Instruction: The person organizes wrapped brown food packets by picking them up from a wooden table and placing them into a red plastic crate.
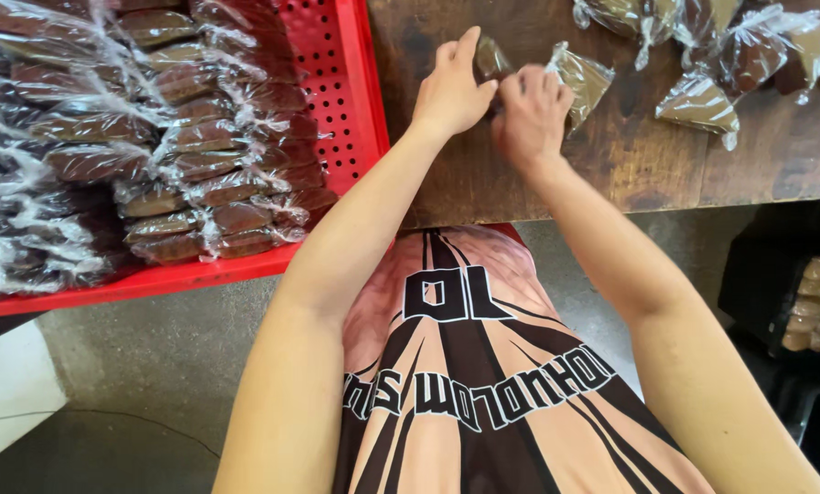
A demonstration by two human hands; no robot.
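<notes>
At the near edge of the wooden table (611,174), both hands meet over one clear-wrapped brown cake (582,80). The right hand (531,114) is curled shut, pinching the packet's near end; the left hand (451,91) pinches a second, darker wrapped piece (490,57) between thumb and fingers. The packet's long axis runs away and to the right from the right hand, so that hand is nearer. Farther right, a loose cluster of about five wrapped cakes (703,101) lies well apart. To the left, the red perforated crate (337,101) holds rows of wrapped cakes (199,137), too many to count exactly.
</notes>
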